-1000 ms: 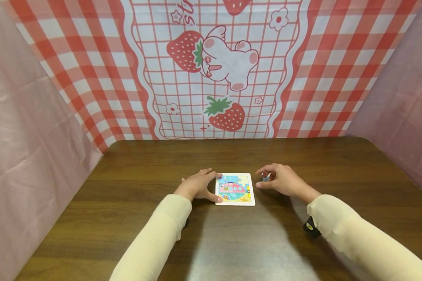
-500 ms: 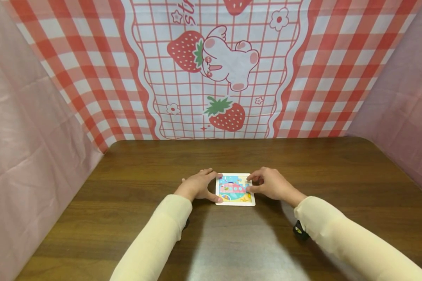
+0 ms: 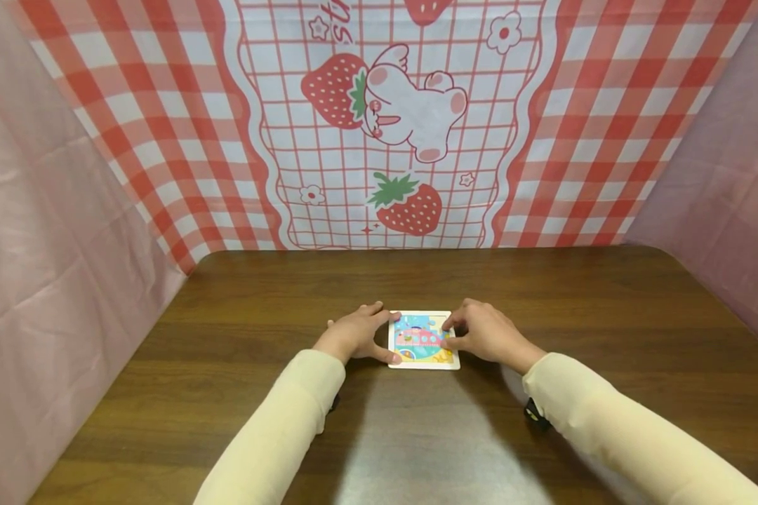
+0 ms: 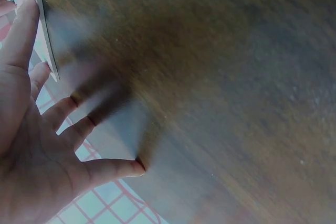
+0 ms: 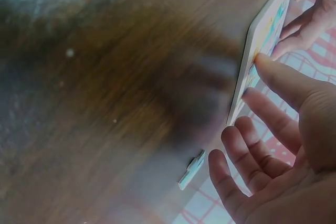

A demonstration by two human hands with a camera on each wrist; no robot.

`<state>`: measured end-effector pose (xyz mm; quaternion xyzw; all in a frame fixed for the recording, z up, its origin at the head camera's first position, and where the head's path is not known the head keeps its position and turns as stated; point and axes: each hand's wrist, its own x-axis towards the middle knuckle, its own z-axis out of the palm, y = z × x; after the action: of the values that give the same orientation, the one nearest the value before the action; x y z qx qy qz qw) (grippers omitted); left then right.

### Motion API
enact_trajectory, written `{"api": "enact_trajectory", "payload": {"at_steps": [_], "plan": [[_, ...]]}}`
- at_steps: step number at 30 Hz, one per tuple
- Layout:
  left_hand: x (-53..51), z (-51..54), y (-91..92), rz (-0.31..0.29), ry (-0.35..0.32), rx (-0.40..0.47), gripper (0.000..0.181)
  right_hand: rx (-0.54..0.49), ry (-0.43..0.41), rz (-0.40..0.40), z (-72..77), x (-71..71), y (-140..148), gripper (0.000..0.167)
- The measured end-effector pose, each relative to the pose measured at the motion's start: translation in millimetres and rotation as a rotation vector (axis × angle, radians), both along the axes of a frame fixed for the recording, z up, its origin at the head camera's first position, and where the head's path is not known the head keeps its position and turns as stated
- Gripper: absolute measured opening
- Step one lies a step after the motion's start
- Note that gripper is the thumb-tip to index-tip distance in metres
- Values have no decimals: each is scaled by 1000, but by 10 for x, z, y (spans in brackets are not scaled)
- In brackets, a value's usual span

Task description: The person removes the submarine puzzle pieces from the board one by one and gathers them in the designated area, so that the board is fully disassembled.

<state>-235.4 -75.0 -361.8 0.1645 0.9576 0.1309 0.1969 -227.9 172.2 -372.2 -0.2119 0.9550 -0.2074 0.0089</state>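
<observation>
A small square jigsaw puzzle (image 3: 420,348) with a pink and blue picture lies in a white frame on the table. My left hand (image 3: 356,331) rests at its left side, thumb and index finger spread on the frame's left corners, the other fingers stretched out. My right hand (image 3: 489,333) is at the right side, its curled thumb and index finger pinching a puzzle piece at the picture's edge; the fingers mostly hide that piece. In the right wrist view, a loose puzzle piece (image 5: 191,170) lies on the table by the other fingers.
The brown wooden table (image 3: 278,287) has rounded far corners. A red-and-white checked cloth (image 3: 543,161) with strawberries hangs behind it. Pink cloth (image 3: 57,231) hangs along the left and right sides.
My right hand has moved left from beside the puzzle onto its right edge, thumb and index finger drawing closer together. The left hand has stayed on the frame.
</observation>
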Motion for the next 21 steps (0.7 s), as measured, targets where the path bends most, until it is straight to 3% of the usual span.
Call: {"api": "enact_trajectory", "payload": {"at_steps": [21], "plan": [[5,11,2,-16,1,-25,88,-90,1,-2,-34,-6,-25,26]]}}
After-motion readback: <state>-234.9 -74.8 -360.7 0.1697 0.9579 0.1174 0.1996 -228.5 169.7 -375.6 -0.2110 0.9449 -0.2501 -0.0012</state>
